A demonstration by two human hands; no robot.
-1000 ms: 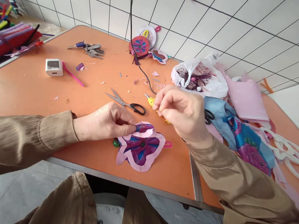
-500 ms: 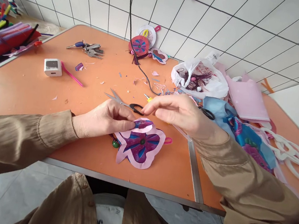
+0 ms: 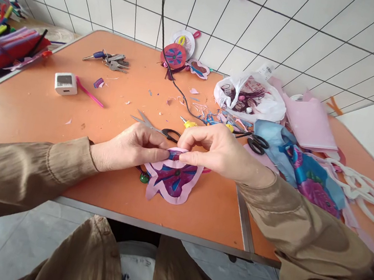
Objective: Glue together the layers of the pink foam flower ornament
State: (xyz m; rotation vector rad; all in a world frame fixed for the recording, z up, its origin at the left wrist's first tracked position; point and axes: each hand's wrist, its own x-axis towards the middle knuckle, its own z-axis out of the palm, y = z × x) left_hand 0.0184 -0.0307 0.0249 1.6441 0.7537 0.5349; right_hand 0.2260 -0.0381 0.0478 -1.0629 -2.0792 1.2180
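A pink-edged fabric flower (image 3: 175, 179) with a purple and blue pattern lies near the table's front edge. My left hand (image 3: 134, 147) pinches the upper left of a small pink-and-purple fabric piece (image 3: 174, 156) at the flower's top. From the other side my right hand (image 3: 211, 151) pinches the same small piece between thumb and forefinger. Whether this piece is joined to the flower is hidden by my fingers. A green bead (image 3: 144, 178) hangs at the flower's left side. Just beyond my hands lie scissors (image 3: 170, 134) with black handles, their blades apart.
A yellow-handled tool (image 3: 189, 124) and a second pair of scissors (image 3: 258, 144) lie beyond my right hand. Fabric scraps surround a white plastic bag (image 3: 274, 103). Keys (image 3: 114, 61), a white charger (image 3: 65, 83) and a pink pipe cleaner (image 3: 90, 93) are at left. A black cable (image 3: 163, 26) crosses the back.
My right hand has come down from above the flower and closed on the small fabric piece. My left hand has kept its pinch, and the flower has shifted slightly.
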